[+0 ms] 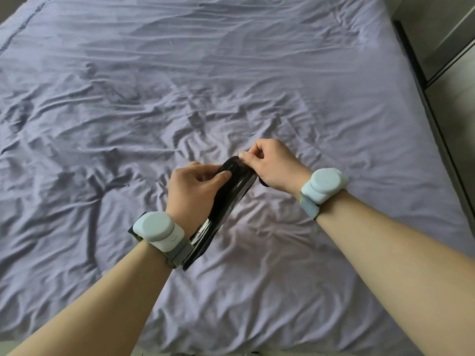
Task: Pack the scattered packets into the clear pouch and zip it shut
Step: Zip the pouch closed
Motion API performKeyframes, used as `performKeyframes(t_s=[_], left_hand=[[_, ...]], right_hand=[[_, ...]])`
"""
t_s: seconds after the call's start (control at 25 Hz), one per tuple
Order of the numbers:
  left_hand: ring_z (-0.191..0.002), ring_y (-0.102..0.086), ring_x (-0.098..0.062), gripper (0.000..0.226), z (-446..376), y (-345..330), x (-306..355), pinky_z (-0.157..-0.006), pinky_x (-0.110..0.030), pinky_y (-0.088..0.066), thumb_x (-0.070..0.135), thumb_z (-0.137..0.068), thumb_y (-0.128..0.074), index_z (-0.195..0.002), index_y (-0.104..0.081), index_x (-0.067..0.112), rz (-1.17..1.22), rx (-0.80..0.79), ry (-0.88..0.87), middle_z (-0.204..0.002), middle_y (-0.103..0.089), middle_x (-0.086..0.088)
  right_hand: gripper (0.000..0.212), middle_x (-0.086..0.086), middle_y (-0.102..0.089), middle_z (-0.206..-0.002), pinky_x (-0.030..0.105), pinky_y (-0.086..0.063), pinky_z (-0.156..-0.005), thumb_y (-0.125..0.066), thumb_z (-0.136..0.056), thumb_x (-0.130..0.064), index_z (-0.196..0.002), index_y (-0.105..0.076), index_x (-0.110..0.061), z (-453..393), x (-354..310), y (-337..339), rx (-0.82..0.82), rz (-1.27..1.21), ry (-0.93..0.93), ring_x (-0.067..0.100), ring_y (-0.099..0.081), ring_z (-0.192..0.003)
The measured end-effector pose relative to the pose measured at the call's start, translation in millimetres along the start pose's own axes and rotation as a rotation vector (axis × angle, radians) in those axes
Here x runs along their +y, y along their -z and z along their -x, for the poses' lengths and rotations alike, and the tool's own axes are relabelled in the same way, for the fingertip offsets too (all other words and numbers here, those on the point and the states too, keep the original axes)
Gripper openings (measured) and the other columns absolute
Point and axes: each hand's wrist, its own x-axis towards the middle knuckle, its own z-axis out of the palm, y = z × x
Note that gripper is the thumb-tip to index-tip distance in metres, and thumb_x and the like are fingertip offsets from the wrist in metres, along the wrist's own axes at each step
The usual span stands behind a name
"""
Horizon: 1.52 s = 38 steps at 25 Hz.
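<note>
Both hands hold the clear pouch (226,201) edge-on above the bed; it looks dark, with black trim and glossy plastic sides. My left hand (191,191) grips the pouch along its upper side, thumb pressed on the top edge. My right hand (270,163) pinches the far top corner of the pouch between thumb and fingers, where the zip pull would be; the pull itself is too small to tell. No loose packets show on the bed. What is inside the pouch is hidden.
A wrinkled lilac bed sheet (180,86) fills the view. The bed's dark right edge (421,80) borders a pale floor and a cabinet (452,34) at the top right. Each wrist wears a pale blue band.
</note>
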Motion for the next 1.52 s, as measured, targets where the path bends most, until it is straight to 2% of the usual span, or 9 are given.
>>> performKeyframes(t_s=[0.16,0.4,0.6,0.76,0.88,1.04,1.2,1.36,1.52], left_hand=[[-0.063,-0.063,-0.012,0.008,1,-2,-4,-0.064,-0.033,-0.055,0.021,-0.090,-0.082,-0.098,-0.083,0.023,-0.024,-0.001,0.065,-0.082,-0.075,-0.006],[-0.077,-0.074,-0.025,0.011,2,-6,-4,-0.072,-0.041,-0.062,0.036,-0.096,-0.075,-0.097,-0.074,0.025,-0.127,-0.097,0.043,-0.086,-0.077,0.000],[-0.087,-0.071,-0.015,0.010,2,-8,-5,-0.070,-0.009,-0.044,0.027,-0.095,-0.076,-0.091,-0.074,0.018,-0.290,-0.111,-0.053,-0.087,-0.077,0.001],[-0.088,-0.069,-0.016,0.009,8,-14,-10,-0.069,-0.003,-0.041,0.021,-0.095,-0.075,-0.090,-0.072,0.013,-0.289,-0.109,-0.089,-0.088,-0.076,-0.003],[-0.086,-0.064,-0.005,0.007,9,-16,-10,-0.068,-0.003,-0.040,0.025,-0.098,-0.072,-0.102,-0.067,0.020,-0.282,-0.055,-0.054,-0.094,-0.072,0.001],[-0.101,-0.056,-0.015,0.023,18,-21,-8,-0.085,-0.019,-0.041,0.035,-0.094,-0.074,-0.112,-0.067,0.022,-0.355,0.001,-0.258,-0.111,-0.061,0.004],[-0.108,-0.065,-0.024,0.042,24,-25,-11,-0.087,-0.019,-0.039,0.046,-0.090,-0.075,-0.124,-0.074,0.020,-0.454,-0.089,-0.322,-0.121,-0.066,-0.001],[-0.104,-0.064,-0.027,0.042,27,-24,-10,-0.085,-0.021,-0.037,0.026,-0.089,-0.079,-0.128,-0.069,0.014,-0.478,-0.055,-0.298,-0.120,-0.066,-0.005],[-0.082,-0.055,-0.023,0.027,28,-20,-21,-0.072,-0.020,-0.031,0.006,-0.085,-0.077,-0.110,-0.067,0.007,-0.461,-0.036,-0.327,-0.101,-0.063,0.000]], right_hand=[[0.028,-0.008,-0.065,-0.071,0.027,-0.046,-0.065,-0.066,-0.098,-0.036,-0.078,-0.059,-0.018,4,2,-4,-0.036,0.000,0.008,0.009,-0.057,-0.064],[0.029,-0.010,-0.056,-0.066,0.020,-0.040,-0.059,-0.061,-0.101,-0.038,-0.088,-0.060,-0.012,23,1,-3,-0.109,0.025,0.117,0.002,-0.049,-0.057],[0.026,0.001,-0.071,-0.090,0.030,-0.047,-0.072,-0.061,-0.101,-0.034,-0.092,-0.059,-0.010,22,8,2,-0.075,0.100,0.123,0.021,-0.064,-0.084],[0.024,0.004,-0.073,-0.091,0.029,-0.042,-0.072,-0.066,-0.098,-0.035,-0.088,-0.060,-0.014,20,17,-5,-0.054,0.121,0.071,0.020,-0.061,-0.081],[0.026,-0.002,-0.070,-0.078,0.028,-0.047,-0.067,-0.068,-0.097,-0.038,-0.082,-0.061,-0.018,16,20,-1,-0.111,0.006,0.035,0.009,-0.060,-0.067],[0.032,-0.009,-0.063,-0.072,0.024,-0.043,-0.063,-0.064,-0.099,-0.041,-0.088,-0.063,-0.012,23,13,1,-0.116,-0.025,0.066,0.007,-0.056,-0.064],[0.028,-0.010,-0.056,-0.072,0.026,-0.040,-0.065,-0.055,-0.103,-0.040,-0.087,-0.055,-0.017,25,9,-8,-0.150,-0.001,0.080,0.006,-0.051,-0.064],[0.028,-0.009,-0.057,-0.077,0.028,-0.042,-0.067,-0.054,-0.104,-0.040,-0.089,-0.053,-0.017,20,6,-10,-0.186,0.011,0.106,0.009,-0.052,-0.069],[0.026,-0.007,-0.060,-0.080,0.026,-0.041,-0.064,-0.058,-0.102,-0.038,-0.086,-0.054,-0.018,16,14,-14,-0.170,0.051,0.078,0.010,-0.055,-0.071]])
